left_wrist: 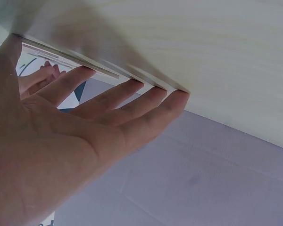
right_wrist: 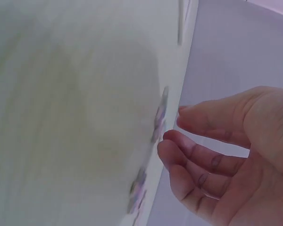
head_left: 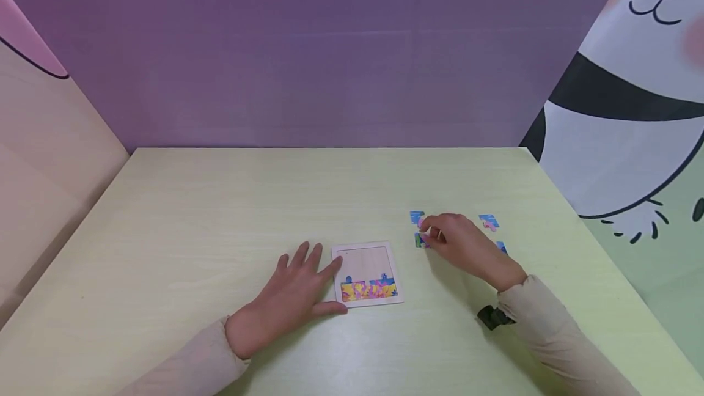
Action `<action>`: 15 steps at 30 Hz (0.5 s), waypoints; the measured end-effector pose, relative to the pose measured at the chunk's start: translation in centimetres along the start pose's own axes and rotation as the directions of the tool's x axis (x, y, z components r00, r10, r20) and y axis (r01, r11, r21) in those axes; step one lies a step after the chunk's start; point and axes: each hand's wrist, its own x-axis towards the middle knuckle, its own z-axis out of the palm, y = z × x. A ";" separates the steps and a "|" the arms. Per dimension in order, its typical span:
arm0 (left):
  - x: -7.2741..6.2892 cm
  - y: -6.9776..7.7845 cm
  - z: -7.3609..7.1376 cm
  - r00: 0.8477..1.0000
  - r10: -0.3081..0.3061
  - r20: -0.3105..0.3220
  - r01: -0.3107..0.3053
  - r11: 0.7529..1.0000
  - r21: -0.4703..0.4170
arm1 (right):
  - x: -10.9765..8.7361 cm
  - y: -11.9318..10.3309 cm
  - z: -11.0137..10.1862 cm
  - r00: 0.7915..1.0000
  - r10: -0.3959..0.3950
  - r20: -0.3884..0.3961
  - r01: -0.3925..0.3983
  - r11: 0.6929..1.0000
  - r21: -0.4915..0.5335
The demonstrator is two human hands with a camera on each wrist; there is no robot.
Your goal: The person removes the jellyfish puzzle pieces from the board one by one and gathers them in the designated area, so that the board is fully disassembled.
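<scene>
A shallow square puzzle tray lies on the table, its bottom row filled with yellow, pink and blue jigsaw pieces. My left hand is spread flat at its left side, thumb and index finger over the frame's edge. To the right, my right hand hovers with bent fingers beside a blue-and-pink piece and a green-and-blue piece, partly covering both. In the right wrist view, thumb and fingertips are apart with nothing between them, close to a piece on the table.
Beyond my right hand lie another blue-and-pink piece and a blue piece, partly hidden by the wrist. A black device is at my right wrist. A purple wall borders the table's back edge.
</scene>
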 end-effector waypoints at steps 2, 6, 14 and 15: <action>0.0 0.0 0.0 1.000 -0.002 0.001 0.002 1.000 0.000 | 0.0 -0.4 0.0 1.000 -0.030 -0.005 0.030 0.999 -0.011; 0.0 0.0 -0.1 1.000 -0.002 0.003 0.002 1.000 -0.007 | -0.3 -1.6 0.0 0.997 -0.081 -0.004 0.080 0.997 -0.015; 0.0 0.0 -0.2 1.000 0.001 -0.002 -0.001 1.000 -0.010 | -1.1 -4.6 0.6 0.987 -0.158 0.004 0.158 0.987 0.014; 0.0 0.0 -0.2 1.000 0.000 -0.001 0.000 1.000 -0.011 | -1.2 -4.9 0.7 0.986 -0.167 0.009 0.167 0.986 0.015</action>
